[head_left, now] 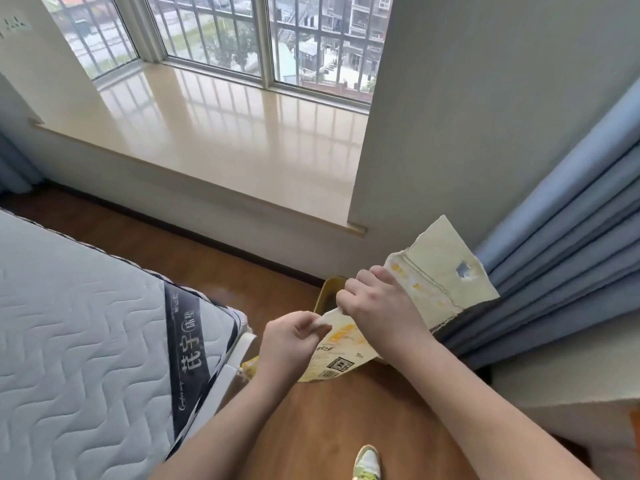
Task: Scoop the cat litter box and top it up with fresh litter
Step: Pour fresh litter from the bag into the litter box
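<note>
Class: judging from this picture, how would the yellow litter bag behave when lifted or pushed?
The bag looks floppy: it creases between the left hand and right hand. Its torn flap stands up, suggesting thin, tearable material. Weight can't be judged.

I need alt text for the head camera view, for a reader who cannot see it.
Two bare hands, left hand and right hand, grip a pale yellow litter bag with a torn top above a yellow litter box on the wooden floor. A mattress lies left, blue curtains hang right.
</note>
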The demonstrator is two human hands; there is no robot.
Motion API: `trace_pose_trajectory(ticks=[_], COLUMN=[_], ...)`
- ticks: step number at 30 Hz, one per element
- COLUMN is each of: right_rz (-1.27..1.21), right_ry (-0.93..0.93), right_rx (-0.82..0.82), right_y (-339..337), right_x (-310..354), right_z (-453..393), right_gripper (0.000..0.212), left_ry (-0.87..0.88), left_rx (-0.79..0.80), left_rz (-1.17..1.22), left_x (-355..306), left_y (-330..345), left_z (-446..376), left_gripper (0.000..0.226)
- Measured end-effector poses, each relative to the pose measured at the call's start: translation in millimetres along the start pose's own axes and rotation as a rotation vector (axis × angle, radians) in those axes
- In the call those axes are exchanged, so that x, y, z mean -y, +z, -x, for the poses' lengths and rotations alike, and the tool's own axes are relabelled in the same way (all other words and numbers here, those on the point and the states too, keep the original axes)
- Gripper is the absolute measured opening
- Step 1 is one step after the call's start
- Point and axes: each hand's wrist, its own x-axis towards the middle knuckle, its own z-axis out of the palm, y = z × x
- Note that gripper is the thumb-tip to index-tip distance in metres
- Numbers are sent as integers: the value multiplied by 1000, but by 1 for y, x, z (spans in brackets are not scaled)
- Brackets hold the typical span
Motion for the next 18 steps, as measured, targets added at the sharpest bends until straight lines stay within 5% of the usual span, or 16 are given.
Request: trace_pose_trajectory(ticks=[12, 18], right_rz=[-224, -300], right_ry=[24, 105], right_rx=[-125, -156], right_y=[164, 257], right_x=[-48, -62], right_z=[-22, -21], right_gripper=[22, 21], left_ry=[154, 183], left_rx=[4, 66], left_rz=[-35, -236], left_x=[118, 224], left_y=[90, 119], left_z=[-90, -131], left_gripper=[13, 39])
